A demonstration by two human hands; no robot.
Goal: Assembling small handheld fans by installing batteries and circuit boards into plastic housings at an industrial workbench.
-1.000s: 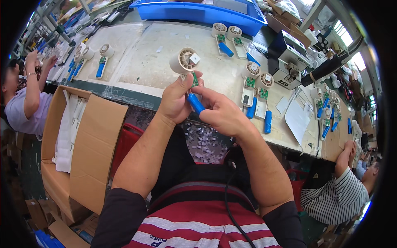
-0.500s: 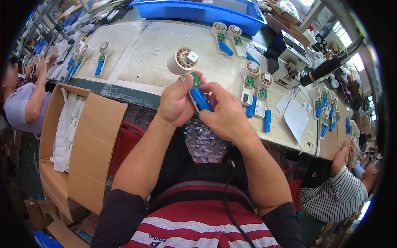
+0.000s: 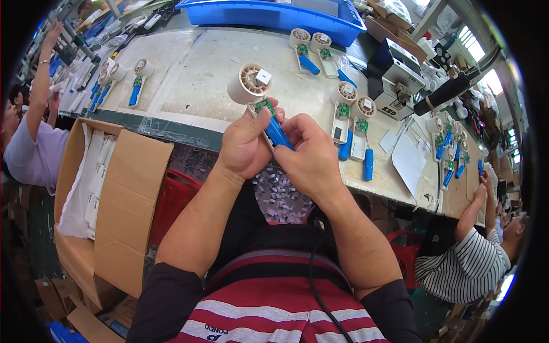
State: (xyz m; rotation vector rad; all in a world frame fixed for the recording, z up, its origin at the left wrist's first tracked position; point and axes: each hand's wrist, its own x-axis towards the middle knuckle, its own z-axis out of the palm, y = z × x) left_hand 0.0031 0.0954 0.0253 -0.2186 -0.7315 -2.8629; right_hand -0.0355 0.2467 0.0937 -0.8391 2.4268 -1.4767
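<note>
Over the table's near edge I hold a cream handheld fan (image 3: pixel 239 90) with an open handle shell, its round head tilted up and away. My left hand (image 3: pixel 243 146) is closed round the handle, thumb beside the small green circuit board (image 3: pixel 263 106). A blue cylindrical battery (image 3: pixel 278 136) lies along the handle below the board. My right hand (image 3: pixel 311 153) is closed on the battery's lower end, with thumb and fingers pressing its side. The palms hide part of the shell.
Similar opened fans (image 3: pixel 346 91) lie to the right, at the back and at the far left. A blue bin (image 3: pixel 274 16) stands behind them, a black-and-white machine (image 3: pixel 394 80) at right. An open carton (image 3: pixel 134 211) sits at left. Co-workers sit on both sides.
My hands keep their grip, and the battery's visible face looks slightly narrower and turned. The left co-worker's arm has risen; the right co-worker's hands have moved up toward a blue battery.
</note>
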